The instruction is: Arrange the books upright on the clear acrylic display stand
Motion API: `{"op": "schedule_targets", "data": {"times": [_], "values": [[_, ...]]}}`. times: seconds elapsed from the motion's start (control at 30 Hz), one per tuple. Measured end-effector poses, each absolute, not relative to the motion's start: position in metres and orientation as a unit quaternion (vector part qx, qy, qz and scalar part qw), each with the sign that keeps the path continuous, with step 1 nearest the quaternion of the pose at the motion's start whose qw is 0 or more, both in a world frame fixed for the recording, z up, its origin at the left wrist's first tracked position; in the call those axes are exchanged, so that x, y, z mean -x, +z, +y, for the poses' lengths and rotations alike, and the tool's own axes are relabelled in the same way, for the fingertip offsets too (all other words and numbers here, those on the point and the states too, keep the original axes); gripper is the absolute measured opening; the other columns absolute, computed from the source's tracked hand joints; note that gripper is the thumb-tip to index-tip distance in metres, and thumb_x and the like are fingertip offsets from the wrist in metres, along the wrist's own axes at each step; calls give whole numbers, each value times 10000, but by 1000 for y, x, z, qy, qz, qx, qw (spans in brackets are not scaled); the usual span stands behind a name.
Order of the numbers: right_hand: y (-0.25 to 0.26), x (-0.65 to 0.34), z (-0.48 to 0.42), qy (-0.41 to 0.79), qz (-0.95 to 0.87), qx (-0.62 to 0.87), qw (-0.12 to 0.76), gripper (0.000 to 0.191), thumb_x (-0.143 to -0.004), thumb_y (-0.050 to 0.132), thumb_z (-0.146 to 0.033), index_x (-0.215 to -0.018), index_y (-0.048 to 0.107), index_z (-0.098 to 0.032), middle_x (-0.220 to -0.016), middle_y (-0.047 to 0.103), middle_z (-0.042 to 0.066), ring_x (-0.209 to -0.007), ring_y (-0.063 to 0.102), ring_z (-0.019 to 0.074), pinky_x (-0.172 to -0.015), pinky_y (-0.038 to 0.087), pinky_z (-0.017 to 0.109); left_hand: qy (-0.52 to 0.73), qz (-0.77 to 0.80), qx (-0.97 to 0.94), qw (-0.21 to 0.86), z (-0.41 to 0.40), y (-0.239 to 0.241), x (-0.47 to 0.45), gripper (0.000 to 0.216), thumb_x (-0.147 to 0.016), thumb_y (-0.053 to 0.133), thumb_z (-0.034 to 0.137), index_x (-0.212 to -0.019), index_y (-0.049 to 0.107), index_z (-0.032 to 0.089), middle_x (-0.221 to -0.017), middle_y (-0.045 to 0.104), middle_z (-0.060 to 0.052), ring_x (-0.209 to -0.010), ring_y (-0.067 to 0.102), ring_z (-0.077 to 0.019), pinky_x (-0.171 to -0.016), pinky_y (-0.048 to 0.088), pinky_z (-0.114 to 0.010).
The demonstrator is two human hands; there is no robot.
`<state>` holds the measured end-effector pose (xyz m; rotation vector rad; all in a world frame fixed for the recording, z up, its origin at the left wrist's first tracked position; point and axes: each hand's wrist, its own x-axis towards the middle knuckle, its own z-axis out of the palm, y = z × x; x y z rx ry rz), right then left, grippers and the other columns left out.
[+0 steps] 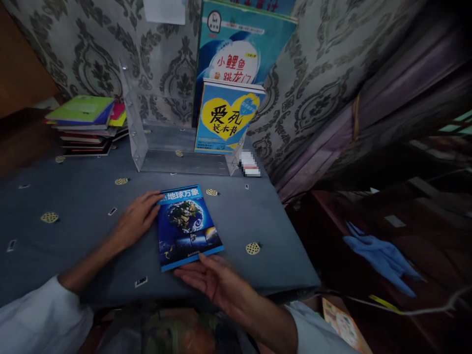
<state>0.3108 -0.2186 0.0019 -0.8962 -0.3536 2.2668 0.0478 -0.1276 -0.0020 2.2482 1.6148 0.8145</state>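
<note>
A blue book with a globe on its cover and Chinese characters across the top is in front of me, just over the cloth-covered table, tilted slightly. My left hand grips its upper left edge, fingertips at the corner. At the lower edge, my right hand has its thumb on the cover and its fingers beneath. Beyond the book is a clear acrylic stand. On its right side stands a blue book with a yellow heart, in front of a taller teal book.
A stack of books and notebooks lies at the back left of the table. A small blurred-out item sits right of the stand. Past the table's right edge are a blue cloth, a pale cable and a purple curtain.
</note>
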Motion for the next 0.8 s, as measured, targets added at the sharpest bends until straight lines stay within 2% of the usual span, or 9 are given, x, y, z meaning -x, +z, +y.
{"op": "schedule_targets", "data": {"times": [0.13,0.23,0.3,0.33,0.4,0.43,0.57,0.7,0.8], "values": [[13,-315,-209,913,-229,294,167,400,-821,788,-448,-991,717,-92,-948,778,121,-878,775,211,-880,580,355,262,561,-780,93,-133,-9,-48,434,-1008,385,416,-1280,634,188,-1373,647,-110,-1287,596,-273,-1120,460,-488],[21,-308,-187,840,-420,300,166,421,-924,626,-515,-1065,710,-127,-968,774,119,-867,766,215,-798,600,370,256,560,-785,67,-134,-15,-48,436,-1013,379,401,-1291,628,177,-1394,634,-123,-1290,598,-284,-1111,470,-490],[25,-296,-166,686,-608,325,233,421,-986,539,-481,-1207,676,-150,-1145,751,145,-1086,723,245,-939,573,427,254,556,-790,52,-134,-19,-48,427,-1015,374,378,-1293,623,169,-1400,627,-136,-1296,594,-295,-1105,471,-500],[27,-287,-154,581,-698,332,255,420,-1002,527,-434,-1291,641,-151,-1299,694,160,-1249,642,258,-1067,503,457,252,553,-793,46,-134,-20,-47,418,-1013,377,361,-1297,617,168,-1405,621,-141,-1304,587,-298,-1106,469,-502],[29,-268,-131,417,-815,317,246,500,-1021,504,-377,-1452,512,-124,-1549,494,179,-1480,411,274,-1233,315,493,244,545,-801,38,-135,-21,-47,402,-993,394,308,-1311,600,173,-1399,618,-145,-1304,584,-300,-1100,474,-502],[28,-257,-120,373,-848,302,223,540,-1037,475,-380,-1506,441,-114,-1603,419,176,-1523,336,263,-1258,272,485,239,541,-806,36,-135,-20,-47,404,-975,405,276,-1319,591,173,-1377,628,-147,-1285,595,-300,-1089,484,-499],[17,-225,-90,321,-888,291,156,692,-1060,375,-520,-1563,320,-48,-1635,340,210,-1556,249,258,-1284,210,467,223,540,-811,34,-137,-14,-50,414,-941,401,219,-1307,587,165,-1240,685,-143,-1148,658,-292,-1014,541,-476],[2,-224,-74,304,-896,284,153,745,-1043,290,-627,-1569,338,-101,-1631,366,181,-1556,250,252,-1287,200,483,219,534,-816,5,-136,-11,-53,419,-987,357,245,-1342,574,193,-1349,653,-129,-1228,634,-287,-1045,529,-475],[-6,-243,-64,279,-897,304,159,796,-1018,284,-678,-1560,367,-101,-1630,359,192,-1553,258,272,-1277,225,511,207,527,-824,-29,-135,-14,-52,422,-1018,338,284,-1326,599,160,-1368,650,-149,-1272,616,-304,-1056,525,-486]]}}
